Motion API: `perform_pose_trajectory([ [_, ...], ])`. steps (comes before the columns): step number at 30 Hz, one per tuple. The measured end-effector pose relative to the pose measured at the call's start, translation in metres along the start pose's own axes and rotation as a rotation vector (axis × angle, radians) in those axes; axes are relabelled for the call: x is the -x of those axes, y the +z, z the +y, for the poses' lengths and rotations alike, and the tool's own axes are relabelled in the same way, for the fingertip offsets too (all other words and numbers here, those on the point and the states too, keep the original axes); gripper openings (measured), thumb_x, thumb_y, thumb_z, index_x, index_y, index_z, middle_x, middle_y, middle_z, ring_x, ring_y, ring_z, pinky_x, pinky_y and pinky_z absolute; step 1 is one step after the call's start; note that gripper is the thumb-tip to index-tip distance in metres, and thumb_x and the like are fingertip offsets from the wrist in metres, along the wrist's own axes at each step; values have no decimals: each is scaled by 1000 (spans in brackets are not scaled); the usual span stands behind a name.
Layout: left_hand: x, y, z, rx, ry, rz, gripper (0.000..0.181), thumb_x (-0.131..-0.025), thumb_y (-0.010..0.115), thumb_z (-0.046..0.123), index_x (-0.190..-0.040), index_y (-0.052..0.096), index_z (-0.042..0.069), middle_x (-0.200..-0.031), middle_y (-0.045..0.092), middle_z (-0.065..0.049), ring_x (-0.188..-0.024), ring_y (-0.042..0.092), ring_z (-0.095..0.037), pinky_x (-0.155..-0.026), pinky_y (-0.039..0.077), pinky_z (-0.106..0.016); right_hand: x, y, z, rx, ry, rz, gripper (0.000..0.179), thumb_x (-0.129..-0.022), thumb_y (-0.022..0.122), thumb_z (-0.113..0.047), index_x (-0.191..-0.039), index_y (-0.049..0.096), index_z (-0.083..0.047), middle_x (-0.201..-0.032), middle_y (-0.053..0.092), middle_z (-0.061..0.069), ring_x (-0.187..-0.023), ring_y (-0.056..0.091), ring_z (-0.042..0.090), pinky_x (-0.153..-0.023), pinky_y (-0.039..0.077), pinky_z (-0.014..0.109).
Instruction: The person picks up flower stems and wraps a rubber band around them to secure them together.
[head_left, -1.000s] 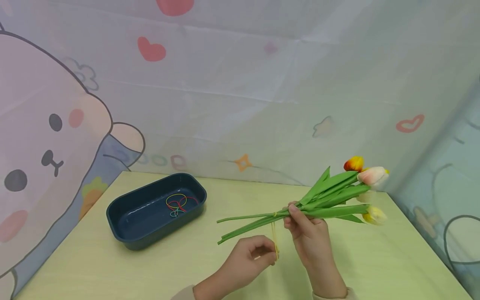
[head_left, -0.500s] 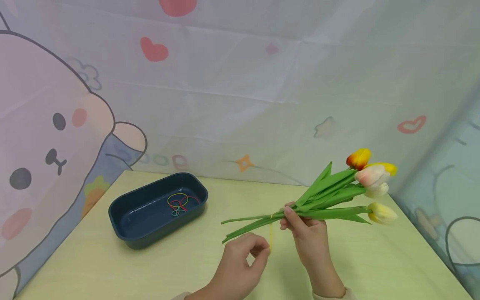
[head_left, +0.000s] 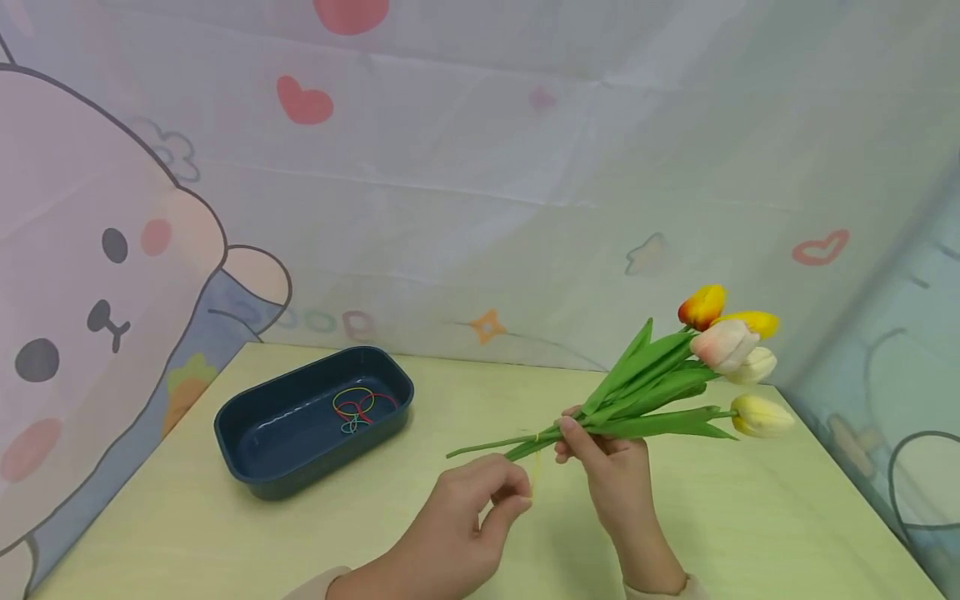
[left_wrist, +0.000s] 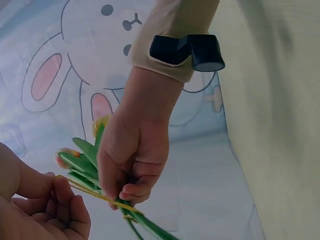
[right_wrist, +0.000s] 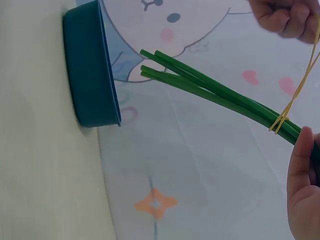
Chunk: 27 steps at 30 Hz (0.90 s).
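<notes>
My right hand grips a bunch of tulips by the stems, thumb on top, blooms pointing right. The blooms are orange, yellow, pale pink and cream. A yellow rubber band is looped around the green stems beside the right thumb. My left hand, below the stems, pinches the band's free end between thumb and fingertips. The band stretches taut from stems to left hand in the left wrist view. In the head view, the left hand hides some stem ends.
A dark blue tray stands on the left of the pale table. Inside it lie several loose rubber bands, yellow, red and teal. A printed cloth backdrop hangs behind the table.
My left hand has moved left, still pinching the band. The right hand has shifted slightly left with the tulips, whose blooms have tilted up a little.
</notes>
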<state>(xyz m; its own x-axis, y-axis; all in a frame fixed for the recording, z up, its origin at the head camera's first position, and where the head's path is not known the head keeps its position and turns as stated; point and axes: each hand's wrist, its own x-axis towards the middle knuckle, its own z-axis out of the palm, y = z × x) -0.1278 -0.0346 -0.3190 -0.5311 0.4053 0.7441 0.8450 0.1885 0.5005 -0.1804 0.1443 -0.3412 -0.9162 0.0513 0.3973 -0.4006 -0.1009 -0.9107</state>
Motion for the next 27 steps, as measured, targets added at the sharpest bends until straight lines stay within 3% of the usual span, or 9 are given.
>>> perform_pose_trajectory([
  [7, -8, -22, 5, -41, 35, -41, 12, -84, 57, -2, -81, 51, 9, -71, 48, 2, -64, 43, -3, -60, 39, -11, -4, -3, 6, 41, 43, 11, 19, -84, 62, -10, -89, 57, 8, -78, 62, 2, -59, 56, 12, -60, 51, 27],
  [10, -12, -32, 3, -55, 36, -54, 14, -84, 57, -2, -81, 51, 10, -70, 47, 2, -62, 40, -2, -56, 37, -10, -4, -5, 7, 72, 75, -26, 22, -83, 63, -12, -89, 57, 9, -77, 63, 2, -57, 57, 11, -59, 52, 28],
  [13, -15, -40, -3, -55, 14, -75, 14, -84, 57, -1, -79, 51, 10, -70, 48, 3, -63, 41, -2, -57, 38, -13, -3, -8, 6, 102, 109, -120, 22, -84, 63, -14, -90, 57, 7, -76, 63, 1, -57, 56, 11, -58, 51, 29],
  [17, -17, -48, -14, -26, -90, -84, 14, -82, 59, -1, -77, 52, 10, -70, 49, 4, -64, 44, -3, -58, 41, -18, -2, -14, 4, 72, 113, -318, 13, -88, 56, -11, -90, 57, 2, -78, 61, 0, -57, 52, 10, -59, 48, 26],
  [22, -17, -53, -23, 4, -214, -75, 14, -82, 59, -1, -76, 53, 9, -68, 49, 3, -62, 44, -4, -57, 41, -20, -1, -20, 1, -101, 109, -534, 15, -92, 46, -2, -93, 60, -7, -83, 59, -3, -59, 51, 6, -60, 44, 20],
  [27, -15, -55, -30, 14, -265, -67, 12, -83, 58, -1, -76, 53, 8, -68, 49, 2, -62, 44, -6, -55, 41, -21, 0, -22, -3, -296, 119, -639, 27, -92, 37, 4, -99, 61, -8, -88, 61, -4, -61, 50, 2, -58, 41, 15],
])
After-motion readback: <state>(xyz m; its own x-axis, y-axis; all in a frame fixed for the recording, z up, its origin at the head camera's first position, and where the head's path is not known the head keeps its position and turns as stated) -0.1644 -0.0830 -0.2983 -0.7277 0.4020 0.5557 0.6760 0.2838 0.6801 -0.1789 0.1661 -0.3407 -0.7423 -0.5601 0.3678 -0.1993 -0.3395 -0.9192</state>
